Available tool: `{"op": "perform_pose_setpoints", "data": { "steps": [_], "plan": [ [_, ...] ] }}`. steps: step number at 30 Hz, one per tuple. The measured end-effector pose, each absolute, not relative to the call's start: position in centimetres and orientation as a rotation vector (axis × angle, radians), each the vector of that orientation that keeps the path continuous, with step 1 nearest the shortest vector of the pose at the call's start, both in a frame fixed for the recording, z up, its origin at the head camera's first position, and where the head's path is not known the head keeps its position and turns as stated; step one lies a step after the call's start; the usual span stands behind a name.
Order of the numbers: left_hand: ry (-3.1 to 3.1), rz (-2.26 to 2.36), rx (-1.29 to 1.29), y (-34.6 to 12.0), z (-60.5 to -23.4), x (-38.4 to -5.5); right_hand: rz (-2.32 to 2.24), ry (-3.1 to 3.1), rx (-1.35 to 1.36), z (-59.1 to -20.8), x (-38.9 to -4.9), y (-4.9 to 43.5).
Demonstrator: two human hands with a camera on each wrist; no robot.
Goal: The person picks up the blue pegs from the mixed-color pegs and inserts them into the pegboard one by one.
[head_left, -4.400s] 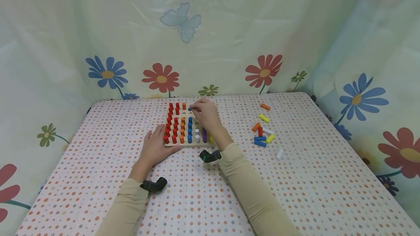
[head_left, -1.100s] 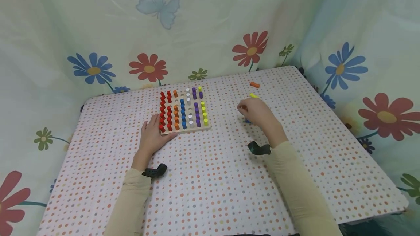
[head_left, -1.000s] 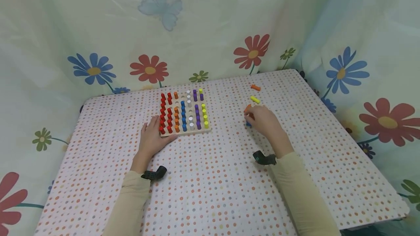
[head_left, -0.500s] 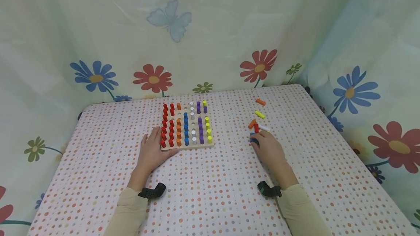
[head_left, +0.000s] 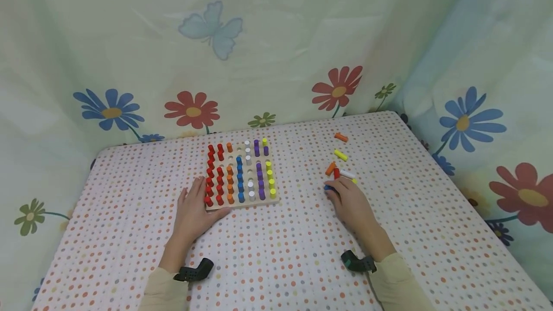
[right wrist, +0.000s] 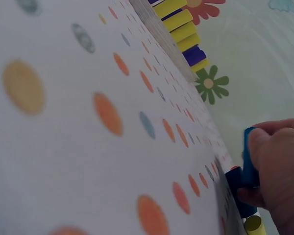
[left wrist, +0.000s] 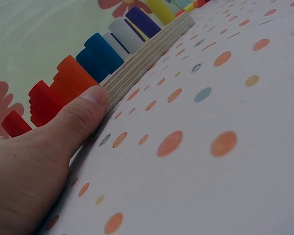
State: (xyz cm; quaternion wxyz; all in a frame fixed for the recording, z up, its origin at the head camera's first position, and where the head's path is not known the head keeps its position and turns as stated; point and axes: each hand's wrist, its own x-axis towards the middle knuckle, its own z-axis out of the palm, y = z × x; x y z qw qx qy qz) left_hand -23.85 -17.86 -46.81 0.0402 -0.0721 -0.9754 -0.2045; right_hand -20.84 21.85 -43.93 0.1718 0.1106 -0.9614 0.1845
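A wooden pegboard [head_left: 270, 201] holds columns of upright red, orange, blue, white, purple and yellow pegs, with a few bare holes. My left hand [head_left: 189, 216] rests at its near left corner, the thumb [left wrist: 83, 110] lying along the front edge and the other fingers straight along the left side. To the right of the board, my right hand [head_left: 355, 209] pinches a blue peg [right wrist: 249, 159] between thumb and fingers. Another blue peg [right wrist: 242, 198] lies right beneath it, with a yellow peg [right wrist: 255, 224] beside that one, partly hidden.
Loose pegs lie around and beyond my right hand: a red peg [head_left: 336, 173], a white peg [head_left: 347, 174], an orange peg [head_left: 330, 168], a yellow peg [head_left: 340, 155] and a farther orange peg [head_left: 341, 137]. A flowered curtain [head_left: 281, 61] hangs behind the dotted tablecloth [head_left: 294, 253].
My right hand has gone from the pegboard's back, where it held a blue peg, to the loose pegs, and now pinches a blue one there. The left hand stays at the board's corner.
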Motion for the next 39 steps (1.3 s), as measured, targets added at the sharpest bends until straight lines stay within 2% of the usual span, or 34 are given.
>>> {"op": "perform_pose_setpoints", "data": {
  "steps": [12,21,28,33,39],
  "plan": [
    [-3.017,-0.626,-0.200,-17.3,-46.9,-22.8,0.696,-2.597,0.423,-44.9,-21.0,22.3],
    [-3.037,-0.596,-0.160,-18.0,-47.2,-22.0,0.891,-2.584,0.445,-45.1,-21.2,20.1],
    [-2.983,-0.593,-0.164,-18.4,-46.8,-22.5,0.974,-2.550,0.531,-43.1,-24.0,17.6],
    [-2.962,-0.601,-0.209,-17.8,-47.0,-23.4,1.138,-2.516,0.457,-41.6,-25.7,16.0],
    [-2.958,-0.591,-0.266,-18.1,-47.0,-24.5,1.349,-2.504,0.356,-42.0,-26.7,14.6]
  ]
}}
